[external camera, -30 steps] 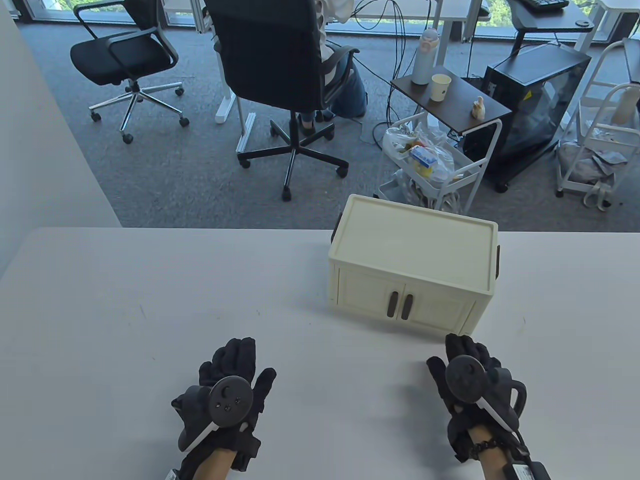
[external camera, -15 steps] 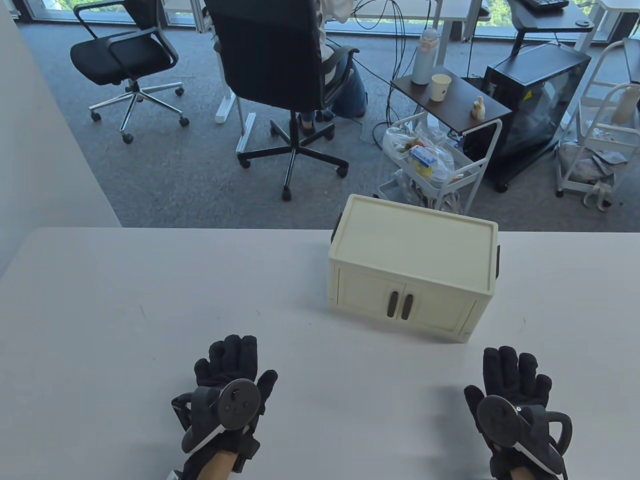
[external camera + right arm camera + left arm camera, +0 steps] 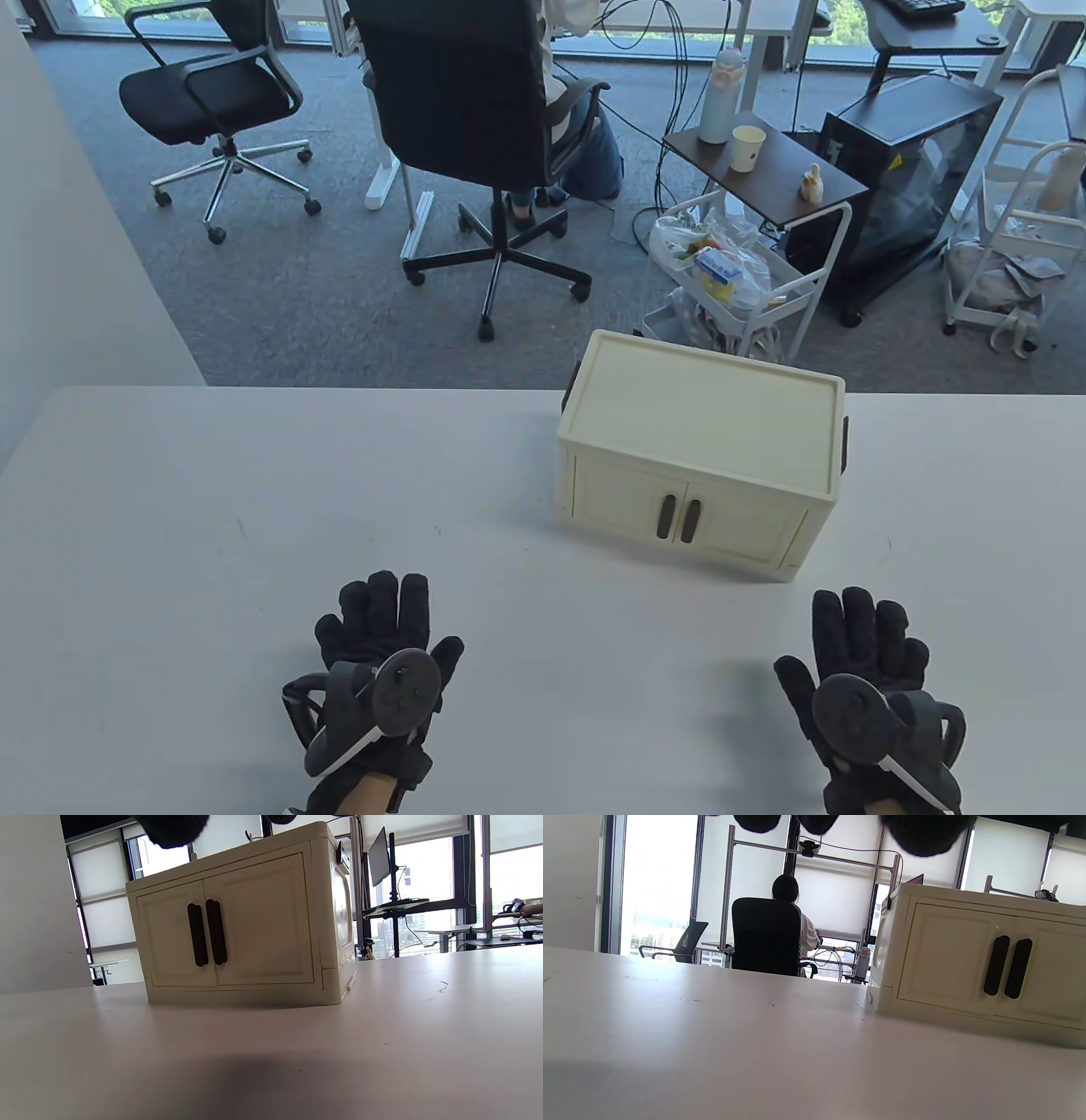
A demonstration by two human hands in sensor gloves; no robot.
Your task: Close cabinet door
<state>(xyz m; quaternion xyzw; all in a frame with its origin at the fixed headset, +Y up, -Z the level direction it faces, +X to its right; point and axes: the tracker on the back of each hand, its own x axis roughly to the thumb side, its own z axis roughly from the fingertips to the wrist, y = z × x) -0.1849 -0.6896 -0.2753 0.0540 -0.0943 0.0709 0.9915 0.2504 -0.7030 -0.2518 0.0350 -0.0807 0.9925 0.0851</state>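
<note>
A small cream cabinet (image 3: pixel 704 441) stands on the white table (image 3: pixel 254 509), right of centre near the far edge. Its two doors are shut, with two dark handles (image 3: pixel 679 518) side by side; it also shows in the left wrist view (image 3: pixel 988 959) and the right wrist view (image 3: pixel 237 929). My left hand (image 3: pixel 382 645) lies flat on the table near the front edge, fingers spread, holding nothing. My right hand (image 3: pixel 857 654) lies flat in front of the cabinet's right corner, apart from it, holding nothing.
Beyond the table's far edge are office chairs (image 3: pixel 475 127), a white cart (image 3: pixel 738 272) with bags and a side table (image 3: pixel 764 170). A grey wall panel (image 3: pixel 76 255) stands at the left.
My right hand has pulled back from the cabinet's lower right toward the front edge. My left hand has shifted slightly left and spread its fingers. The cabinet has not moved.
</note>
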